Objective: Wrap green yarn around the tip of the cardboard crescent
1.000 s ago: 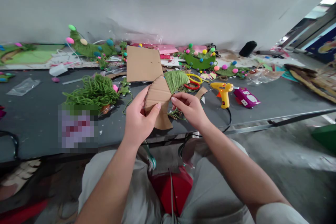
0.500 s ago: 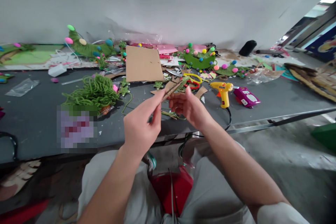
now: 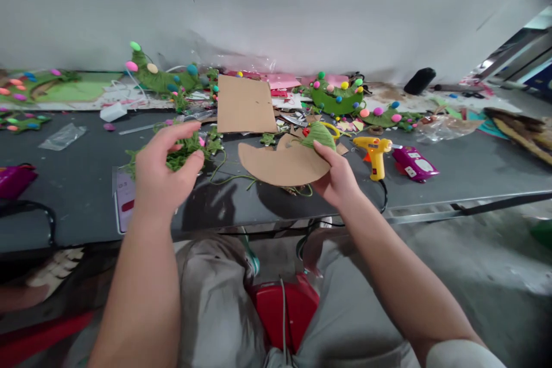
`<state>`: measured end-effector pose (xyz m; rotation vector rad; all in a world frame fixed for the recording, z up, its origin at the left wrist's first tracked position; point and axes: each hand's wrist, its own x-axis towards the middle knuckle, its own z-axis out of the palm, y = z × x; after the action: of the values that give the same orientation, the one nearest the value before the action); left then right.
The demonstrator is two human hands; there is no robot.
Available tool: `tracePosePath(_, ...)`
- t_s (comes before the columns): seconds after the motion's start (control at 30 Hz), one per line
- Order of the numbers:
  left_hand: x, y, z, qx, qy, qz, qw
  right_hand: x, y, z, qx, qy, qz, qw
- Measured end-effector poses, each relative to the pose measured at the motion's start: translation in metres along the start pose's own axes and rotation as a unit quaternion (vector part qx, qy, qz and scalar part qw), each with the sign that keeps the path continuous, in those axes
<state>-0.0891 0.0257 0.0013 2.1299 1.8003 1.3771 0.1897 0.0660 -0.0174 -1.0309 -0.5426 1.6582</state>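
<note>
My right hand grips one end of a crescent-shaped cardboard piece above the table's front edge. Green yarn is wound around the crescent's right tip; the rest shows bare brown cardboard. Over the pile of green yarn hovers my left hand, thumb and fingers apart with nothing between them. That hand hides part of the pile. A loose green strand runs across the table beneath the crescent. The yellow glue gun stands to the right of my right hand.
A square cardboard sheet lies at the back middle. Finished-looking green crescents with pompoms line the wall. On the right sits a purple box. A phone is at the front left, and a red stool is between my knees.
My left hand has let go of the cardboard crescent and moved left to the yarn. The crescent, seen edge-on before, is now turned broadside in my right hand.
</note>
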Motion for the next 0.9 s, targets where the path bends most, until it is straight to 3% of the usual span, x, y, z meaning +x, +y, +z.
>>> tracePosePath(0.1, 0.020, -0.047, 0.003, 0.186, -0.173, 0.007, 0.967, 0.004, -0.003, 0.001, 0.010, -0.014, -0.004, 1.000)
tracePosePath(0.17, 0.031, -0.069, 0.011, 0.245, -0.223, 0.017, 0.943, 0.003, -0.005, 0.003, 0.011, -0.029, -0.009, 0.999)
tracePosePath(0.23, 0.039, -0.082, 0.014, 0.276, -0.211, 0.041, 0.937, 0.002, -0.007, 0.004, 0.006, -0.040, -0.013, 0.999)
tracePosePath(0.33, 0.046, -0.090, 0.003, 0.294, -0.185, 0.052, 0.936, 0.001, -0.012, 0.000, 0.002, -0.036, -0.033, 0.999)
tracePosePath(0.53, 0.056, -0.107, -0.034, 0.327, -0.175, 0.021, 0.929, 0.008, -0.018, -0.013, -0.042, -0.038, -0.098, 0.994)
tracePosePath(0.9, 0.062, -0.175, -0.080, 0.366, -0.129, -0.078, 0.918, 0.013, -0.036, -0.031, 0.006, 0.010, -0.198, 0.980)
